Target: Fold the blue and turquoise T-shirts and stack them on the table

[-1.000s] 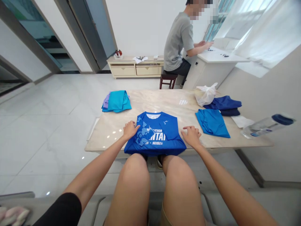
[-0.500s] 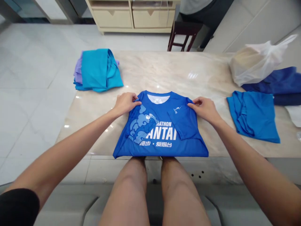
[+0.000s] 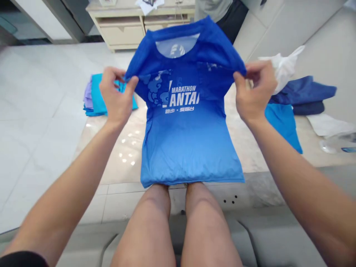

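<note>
L hand (image 3: pixel 115 94) is about half shut, thumb and fingers pinching the tee's (image 3: pixel 186 122) shoulder edge. R hand (image 3: pixel 254 89) does the same on the far side, fingers curled over and thumb in front. Both pinch only a small bit of cloth, w/ the wrists up, so the tee hangs from the two shoulders and its weight pulls it smooth.

The tee is raised nearly upright, front facing the person, the white print (image 3: pixel 180 98) in full view. The collar (image 3: pixel 178 46) is at the top, the hem (image 3: pixel 191 181) down at the near edge of the table (image 3: pixel 119 155), just past the person's knees (image 3: pixel 178 207), so the lower part is held in place w/out a hand on it.

Left of the tee, behind L hand, sit teal shirts (image 3: pixel 96 98) w/ lilac cloth (image 3: pixel 88 95) under them. Right of it are a blue shirt (image 3: pixel 283 122), a navy pile (image 3: pixel 303 91), a plastic bag (image 3: pixel 283 70) and a white sheet (image 3: pixel 328 124). Further right, at the edge of view, there's a bottle (image 3: pixel 328 146), prob. clear plastic, though it's hard to make out. Beyond the tee stand a cabinet (image 3: pixel 119 26) and a co-worker (image 3: pixel 214 7), seen only from the torso down.
</note>
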Demonstrator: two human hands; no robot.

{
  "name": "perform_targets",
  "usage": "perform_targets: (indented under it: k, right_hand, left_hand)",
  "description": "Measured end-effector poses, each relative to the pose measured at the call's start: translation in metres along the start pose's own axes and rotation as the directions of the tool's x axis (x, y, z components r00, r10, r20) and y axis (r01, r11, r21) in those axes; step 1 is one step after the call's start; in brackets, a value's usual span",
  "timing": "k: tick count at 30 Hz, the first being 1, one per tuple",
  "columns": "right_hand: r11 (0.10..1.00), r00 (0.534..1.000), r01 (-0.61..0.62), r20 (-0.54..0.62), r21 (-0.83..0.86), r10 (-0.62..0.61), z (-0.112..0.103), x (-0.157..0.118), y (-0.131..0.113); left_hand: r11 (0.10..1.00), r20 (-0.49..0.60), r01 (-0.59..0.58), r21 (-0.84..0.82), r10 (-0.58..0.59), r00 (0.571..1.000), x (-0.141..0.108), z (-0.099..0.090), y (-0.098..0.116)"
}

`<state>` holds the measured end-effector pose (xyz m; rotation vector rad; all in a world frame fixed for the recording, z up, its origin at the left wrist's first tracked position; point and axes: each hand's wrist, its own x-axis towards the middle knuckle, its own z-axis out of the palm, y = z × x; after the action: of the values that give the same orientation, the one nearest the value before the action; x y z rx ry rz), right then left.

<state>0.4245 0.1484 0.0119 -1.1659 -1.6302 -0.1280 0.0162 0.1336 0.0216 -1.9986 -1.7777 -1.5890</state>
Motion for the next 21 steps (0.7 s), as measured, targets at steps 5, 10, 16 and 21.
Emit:
perform_targets:
  k: [5,10,16,21]
  right_hand:
    - [0.998,0.98,-0.035,0.195,-0.054,0.044,-0.085,-0.154,0.014]
    - [0.987,0.916,-0.126,0.371,-0.1,0.154,-0.12,-0.194,0.032]
    - [0.97,0.832,-0.188,0.5,-0.153,0.24,-0.137,-0.16,0.013]
    - [0.969,0.706,-0.072,0.675,-0.235,0.216,-0.176,-0.192,0.007]
  left_hand:
    - [0.997,0.188,0.045,-0.059,-0.033,0.982,-0.164,-0.061,-0.013]
    - [0.999,0.592,-0.007,-0.044,0.032,0.805,-0.19,-0.071,-0.016]
    - [0.995,0.672,-0.083,0.045,0.032,0.74,-0.155,-0.088,0.005]
    - [0.99,0.726,-0.111,0.088,0.013,0.688,-0.194,-0.129,0.009]
